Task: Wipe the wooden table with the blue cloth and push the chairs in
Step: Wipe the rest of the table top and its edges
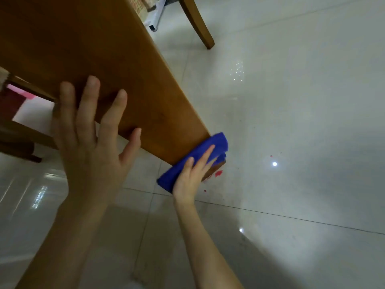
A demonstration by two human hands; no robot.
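The wooden table fills the upper left, its near corner pointing toward the lower right. My left hand lies flat on the tabletop near its front edge, fingers spread and straight. The blue cloth is draped over the table's near corner. My right hand presses on the cloth with straight fingers, at the corner's edge. Part of the cloth hangs below the corner, and the table leg under it is mostly hidden.
A wooden chair leg stands on the pale tiled floor at the top. Another chair's frame shows under the table at the left. Small pink specks lie on the floor by the corner. A white stand sits behind the table.
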